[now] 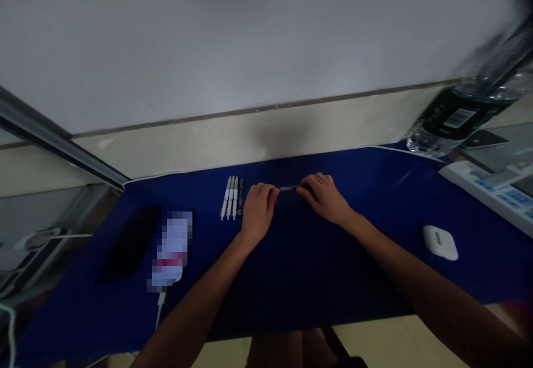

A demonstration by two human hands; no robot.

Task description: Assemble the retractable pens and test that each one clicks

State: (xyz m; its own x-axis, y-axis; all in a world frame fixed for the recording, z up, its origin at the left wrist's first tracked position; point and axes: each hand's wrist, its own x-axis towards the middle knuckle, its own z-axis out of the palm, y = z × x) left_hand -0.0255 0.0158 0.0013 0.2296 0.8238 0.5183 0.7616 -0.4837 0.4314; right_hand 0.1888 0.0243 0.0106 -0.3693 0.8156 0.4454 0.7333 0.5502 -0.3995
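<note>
A slim pen (288,188) is stretched level between my hands, just above or on the blue desk cover (316,268). Fingers of my left hand (259,204) pinch its left end, and my right hand (325,196) grips the right end, so both ends are hidden. Only the short middle shows, pale on the left and darker toward the right. Beside my left hand, three white pens (229,197) lie side by side with a dark pen (240,196) along their right.
At left are a phone (172,248) with a plugged-in white cable (159,309) and a dark flat object (131,243). A white earbud case (440,242) lies at right. Behind it stand a power strip (491,190) and a large water bottle (453,112). A wall (250,51) rises behind the desk.
</note>
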